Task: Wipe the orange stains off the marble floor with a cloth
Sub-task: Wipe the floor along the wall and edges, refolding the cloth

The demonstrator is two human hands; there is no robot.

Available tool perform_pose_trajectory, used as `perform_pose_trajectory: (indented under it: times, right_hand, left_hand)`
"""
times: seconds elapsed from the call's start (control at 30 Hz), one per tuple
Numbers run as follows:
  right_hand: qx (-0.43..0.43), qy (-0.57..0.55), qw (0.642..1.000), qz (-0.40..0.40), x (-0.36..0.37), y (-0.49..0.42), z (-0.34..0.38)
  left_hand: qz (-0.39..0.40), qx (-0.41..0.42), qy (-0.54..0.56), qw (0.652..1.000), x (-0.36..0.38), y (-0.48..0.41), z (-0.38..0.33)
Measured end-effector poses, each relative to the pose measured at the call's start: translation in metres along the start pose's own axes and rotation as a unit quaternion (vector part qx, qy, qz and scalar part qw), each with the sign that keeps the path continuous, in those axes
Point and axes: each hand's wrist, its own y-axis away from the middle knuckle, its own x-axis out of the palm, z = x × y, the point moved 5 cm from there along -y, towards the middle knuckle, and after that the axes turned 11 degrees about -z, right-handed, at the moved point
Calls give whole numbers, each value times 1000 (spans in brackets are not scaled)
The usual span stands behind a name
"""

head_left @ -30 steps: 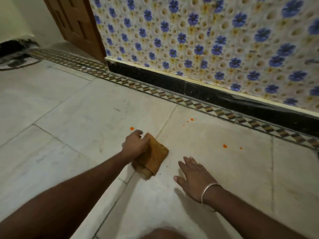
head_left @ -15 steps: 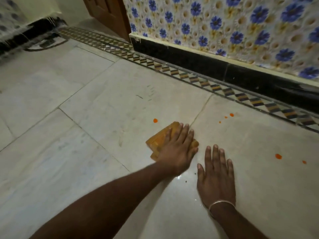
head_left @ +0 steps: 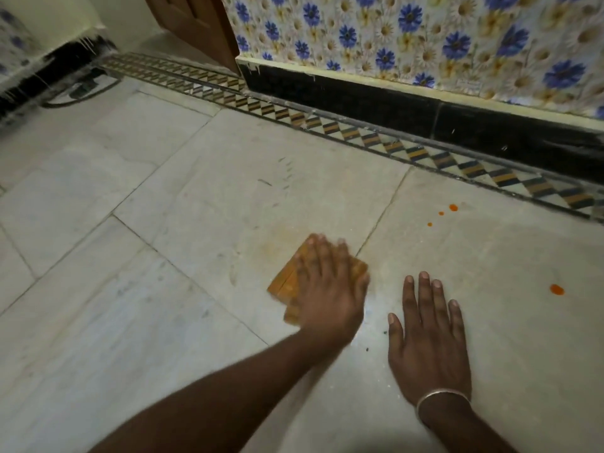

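Fingers (head_left: pixel 425 289) of the right hand (head_left: pixel 428 344) lie straight and slightly apart, palm flat on the marble floor (head_left: pixel 130 305), holding nothing; thin silver bangle (head_left: pixel 441 394) sits on that wrist. Just left of it, not touching, the left hand (head_left: pixel 330 289) presses down on the cloth (head_left: pixel 286 284), its fingers (head_left: pixel 322 256) straight and close together across the top, not curled round it; hand is motion-blurred so the thumb is hard to make out. Cloth is orange-brown, folded into a flat pad, lies on the floor beside a tile joint, its left edge and near corner stick out from under the hand. Few tiny dark specks (head_left: pixel 367 349) on the floor between the two hands. Faint orange smear (head_left: pixel 273 246) shows on the marble just beyond the cloth's left side. Right of the right hand, well apart, one round orange spot (head_left: pixel 556 289). Farther out, near the wall, three small orange drops (head_left: pixel 452 207) in a loose line. Behind them a patterned border strip (head_left: pixel 359 134) of dark and tan triangles runs along the floor edge, then black skirting (head_left: pixel 392 99), then a wall covering (head_left: pixel 425 34) with blue and cream flowers. Brown wooden door (head_left: pixel 196 24) at far top, dark cable (head_left: pixel 81 94) on the floor far left
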Motion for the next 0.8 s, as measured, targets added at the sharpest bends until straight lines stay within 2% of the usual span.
perform_pose_trajectory:
  times: [0.07, 0.13, 0.23, 0.3, 0.37, 0.43, 0.5, 0.57, 0.63, 0.7, 0.8]
  right_hand:
    - [-6, 8, 1000, 1, 1, 1, 2]
    - [-9, 9, 1000, 2, 1, 3, 2]
    - [-3, 6, 1000, 1, 2, 3, 3]
    - [1, 6, 1000, -1, 2, 3, 1]
    - [-1, 5, 1000, -3, 3, 2, 1]
    - [3, 8, 1000, -3, 3, 3, 1]
    - [3, 12, 1000, 1, 2, 3, 1]
    - [-5, 22, 1000, 3, 2, 2, 2]
    - [-7, 32, 999, 14, 3, 2, 2]
    - [-8, 35, 999, 19, 3, 3, 2]
    - [-1, 29, 999, 20, 2, 2, 2]
  left_hand:
    - [3, 58, 13, 998, 2, -42, -5]
    - [10, 63, -1, 998, -2, -89, 19]
    - [-18, -74, -35, 997, -13, -128, 88]
    - [-30, -162, -39, 986, -18, -114, 120]
    - [-47, -198, -36, 978, -18, -76, 118]
    - [-62, -173, -38, 982, -15, -33, 80]
    - [-38, -101, -27, 994, -7, -10, 34]
    - [-20, -38, -19, 999, 0, -20, 5]
    - [-14, -4, -15, 1000, 1, -53, 4]
    - [-21, -19, -28, 999, -1, -77, 26]
    - [-57, -93, -21, 994, -9, -70, 57]
